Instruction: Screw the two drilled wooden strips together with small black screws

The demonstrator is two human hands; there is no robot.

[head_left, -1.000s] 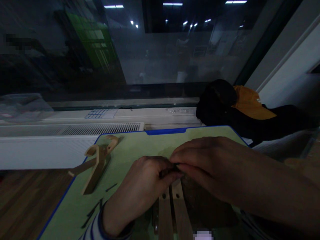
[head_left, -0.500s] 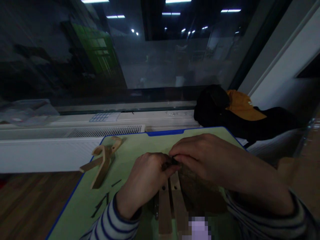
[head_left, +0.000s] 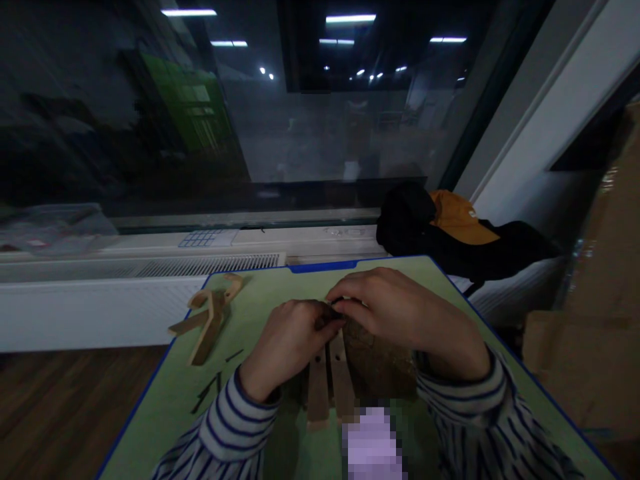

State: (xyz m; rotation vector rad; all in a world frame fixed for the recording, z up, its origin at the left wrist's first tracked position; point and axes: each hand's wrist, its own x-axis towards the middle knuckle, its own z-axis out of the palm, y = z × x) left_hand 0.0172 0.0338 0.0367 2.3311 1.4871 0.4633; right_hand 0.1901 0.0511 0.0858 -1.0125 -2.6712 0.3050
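Note:
My left hand (head_left: 295, 337) is closed, thumb and fingers pinched at the far ends of two flat wooden strips (head_left: 319, 390). Close against it, my right hand (head_left: 387, 303) pinches a small dark piece (head_left: 337, 310) whose kind I cannot make out. Each strip has a round hole showing just below my fingertips. Under my right hand lies a brown, rough-looking slab (head_left: 380, 363), partly hidden by the hand and sleeve. Several thin dark screws or pins (head_left: 205, 393) lie left of my left wrist. Curved wooden pieces (head_left: 213, 320), apparently joined, rest at the table's left edge.
The green table top (head_left: 270, 287) has a blue edge. Beyond it are a radiator (head_left: 210, 265) and a windowsill with a clear plastic box (head_left: 57, 227). A mustard cap (head_left: 463, 217) lies on black fabric at the back right. Cardboard (head_left: 590, 373) stands at the right.
The camera view has shifted, so the table's right side and the cardboard show more. Both hands keep their pinch at the strips' far ends, with little visible motion.

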